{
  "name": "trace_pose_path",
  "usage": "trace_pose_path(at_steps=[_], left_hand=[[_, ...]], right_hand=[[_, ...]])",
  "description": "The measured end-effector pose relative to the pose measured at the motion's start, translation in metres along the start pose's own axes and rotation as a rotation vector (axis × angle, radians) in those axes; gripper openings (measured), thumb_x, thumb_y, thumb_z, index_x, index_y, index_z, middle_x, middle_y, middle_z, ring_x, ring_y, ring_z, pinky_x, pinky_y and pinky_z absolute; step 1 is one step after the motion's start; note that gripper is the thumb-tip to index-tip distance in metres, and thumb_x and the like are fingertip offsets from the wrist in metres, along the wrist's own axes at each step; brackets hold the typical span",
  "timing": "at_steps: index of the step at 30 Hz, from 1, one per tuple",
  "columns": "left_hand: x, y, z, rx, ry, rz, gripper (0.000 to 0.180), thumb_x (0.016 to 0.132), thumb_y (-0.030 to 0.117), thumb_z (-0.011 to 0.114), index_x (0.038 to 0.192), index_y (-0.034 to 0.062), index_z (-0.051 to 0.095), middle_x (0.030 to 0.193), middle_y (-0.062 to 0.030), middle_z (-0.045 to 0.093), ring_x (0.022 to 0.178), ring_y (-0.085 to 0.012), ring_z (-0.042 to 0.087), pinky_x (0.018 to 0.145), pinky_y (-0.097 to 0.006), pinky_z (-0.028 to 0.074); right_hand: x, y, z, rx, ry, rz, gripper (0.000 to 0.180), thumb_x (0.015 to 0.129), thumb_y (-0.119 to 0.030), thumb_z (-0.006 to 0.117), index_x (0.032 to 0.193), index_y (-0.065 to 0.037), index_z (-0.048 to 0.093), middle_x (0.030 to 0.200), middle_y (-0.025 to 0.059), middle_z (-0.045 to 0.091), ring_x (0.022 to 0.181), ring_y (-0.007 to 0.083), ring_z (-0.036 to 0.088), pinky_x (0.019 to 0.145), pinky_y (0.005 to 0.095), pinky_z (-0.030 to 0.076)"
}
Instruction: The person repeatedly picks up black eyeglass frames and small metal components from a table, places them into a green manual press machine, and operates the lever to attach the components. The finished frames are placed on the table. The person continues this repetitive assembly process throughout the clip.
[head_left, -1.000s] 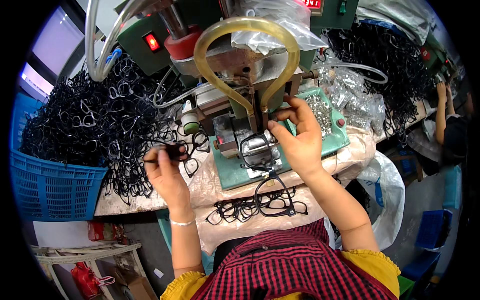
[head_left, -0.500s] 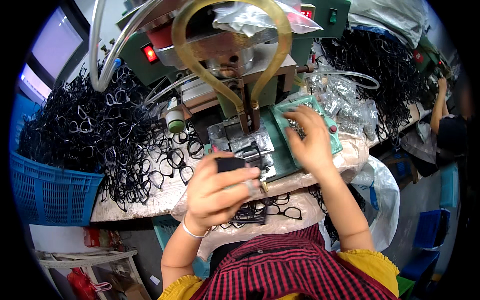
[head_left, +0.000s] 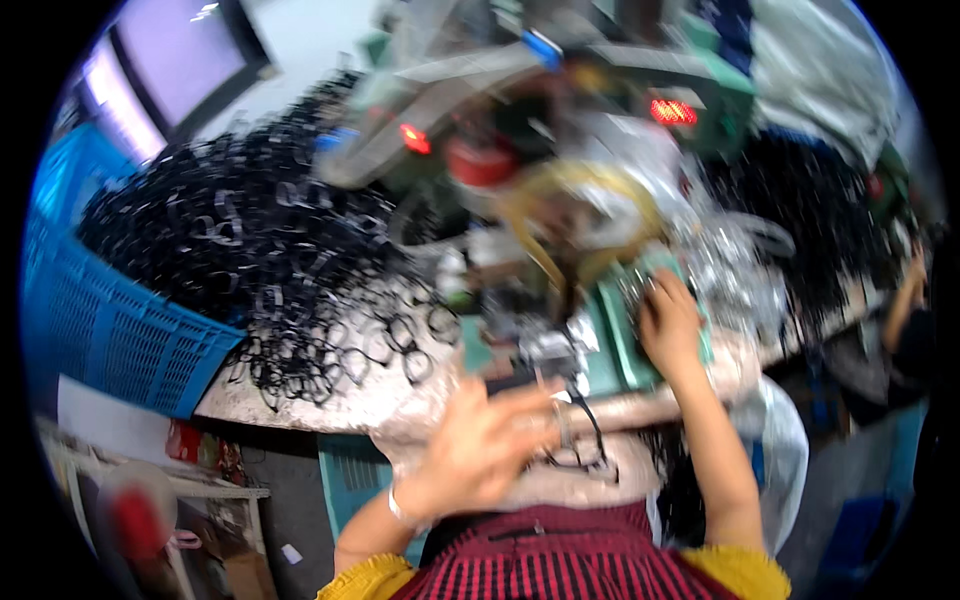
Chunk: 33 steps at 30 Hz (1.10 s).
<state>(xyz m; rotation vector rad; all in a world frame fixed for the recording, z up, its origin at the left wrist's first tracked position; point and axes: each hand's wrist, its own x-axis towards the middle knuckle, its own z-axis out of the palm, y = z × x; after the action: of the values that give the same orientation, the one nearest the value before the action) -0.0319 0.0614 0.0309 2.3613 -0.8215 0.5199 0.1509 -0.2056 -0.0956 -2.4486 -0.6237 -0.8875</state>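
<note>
The picture is smeared by motion. My left hand (head_left: 480,440) is in front of the machine's work plate (head_left: 552,350), fingers closed and pointing right. A black eyeglass frame (head_left: 598,440) hangs at its fingertips, and a dark strip (head_left: 510,383) shows along the index finger. My right hand (head_left: 672,325) reaches into a green tray (head_left: 620,345) holding small shiny metal pieces (head_left: 636,285). Its fingers are bent down and drawn together among the pieces; anything pinched in them is too small to make out.
A big heap of black eyeglass frames (head_left: 240,230) covers the table's left, beside a blue crate (head_left: 120,320). The machine's yellowish hose (head_left: 640,190) loops above the work plate. Clear bags (head_left: 745,270) and another dark heap (head_left: 800,210) stand right. Another person's arm (head_left: 905,295) shows far right.
My head view has shifted, so the scene sits lower and to the right. My right hand has gone from hovering over the tray down into it. My left hand has drawn back slightly from the work plate.
</note>
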Motion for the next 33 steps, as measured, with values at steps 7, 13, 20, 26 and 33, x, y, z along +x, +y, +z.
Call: trace_pose_path(at_steps=[7,13,20,26,33], left_hand=[[0.012,0.046,0.021,-0.850,0.061,0.163,0.010,0.092,0.013,0.059,0.095,0.0084,0.067,0.102,-0.0107,0.066,0.095,-0.0244,0.064,0.086,-0.039,0.050],[0.009,0.010,-0.032,-1.297,-0.444,0.736,0.023,0.100,0.019,0.054,0.084,0.0062,0.064,0.089,-0.0108,0.064,0.087,-0.0266,0.064,0.078,-0.040,0.050],[-0.051,-0.181,-0.053,0.610,0.429,-0.966,0.031,0.089,0.033,0.070,0.085,0.0023,0.069,0.089,-0.0124,0.065,0.080,-0.0287,0.061,0.072,-0.039,0.049],[-0.087,-0.277,0.039,0.714,0.548,-1.202,0.037,0.088,0.039,0.064,0.084,0.0046,0.075,0.109,-0.0178,0.061,0.106,-0.0374,0.056,0.091,-0.047,0.047],[-0.069,-0.231,0.008,0.575,0.663,-0.975,0.044,0.095,0.041,0.060,0.078,0.0006,0.068,0.096,-0.0178,0.065,0.092,-0.0381,0.060,0.077,-0.047,0.048]], right_hand=[[-0.005,-0.025,-0.017,0.273,0.108,0.298,0.011,0.085,0.003,0.061,0.095,0.001,0.067,0.097,0.0153,0.067,0.092,0.0325,0.062,0.084,0.0396,0.048],[-0.024,-0.016,-0.007,0.436,0.088,0.451,0.014,0.086,0.001,0.064,0.099,0.001,0.069,0.097,0.0122,0.069,0.092,0.0254,0.064,0.088,0.0335,0.048],[0.002,-0.028,0.001,0.452,0.039,0.362,0.013,0.085,0.000,0.066,0.098,0.000,0.071,0.095,0.0099,0.070,0.092,0.0219,0.065,0.086,0.0316,0.049],[-0.047,-0.013,-0.027,0.252,0.193,0.405,0.012,0.084,-0.001,0.068,0.095,-0.002,0.072,0.093,0.0107,0.070,0.091,0.0252,0.065,0.085,0.0344,0.049],[-0.023,-0.066,-0.084,0.515,-0.031,0.394,0.013,0.083,0.002,0.066,0.095,0.001,0.071,0.093,0.0105,0.070,0.090,0.0206,0.065,0.084,0.0310,0.049]])
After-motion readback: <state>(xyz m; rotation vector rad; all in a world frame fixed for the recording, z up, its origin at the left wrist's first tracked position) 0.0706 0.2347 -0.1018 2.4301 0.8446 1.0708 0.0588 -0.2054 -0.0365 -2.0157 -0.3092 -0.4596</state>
